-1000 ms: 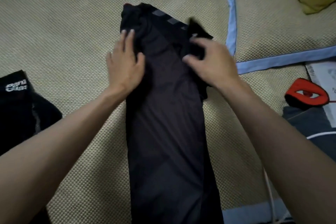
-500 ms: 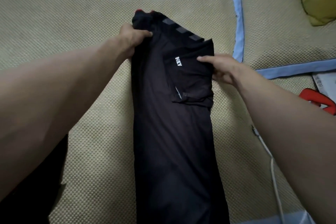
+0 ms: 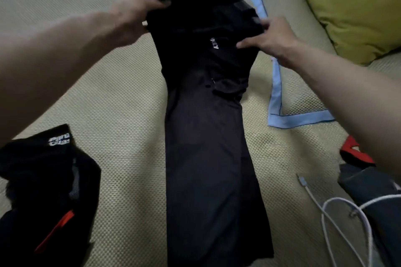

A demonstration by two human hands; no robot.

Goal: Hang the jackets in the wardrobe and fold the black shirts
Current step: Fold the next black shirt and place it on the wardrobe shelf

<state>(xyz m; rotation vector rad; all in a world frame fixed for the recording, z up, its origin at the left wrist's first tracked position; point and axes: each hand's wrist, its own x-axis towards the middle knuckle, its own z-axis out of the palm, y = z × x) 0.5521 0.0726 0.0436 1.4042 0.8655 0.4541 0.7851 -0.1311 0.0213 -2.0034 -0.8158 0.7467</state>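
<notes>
Raised since 0.5 s ago, black shirt (image 3: 206, 136) collar end lifts off mat (image 3: 121, 97); left hand (image 3: 132, 19) and right hand (image 3: 271, 37) pinch it, cross-fold pending.

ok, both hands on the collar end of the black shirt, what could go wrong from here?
1. The folded-in sleeve looks loose; lifting the black shirt may let it flop open.
2. The left hand grips near the collar and the right hand the shoulder: an uneven pull could skew the fold.
3. The white cable lies close by and could snag the hem.
</notes>
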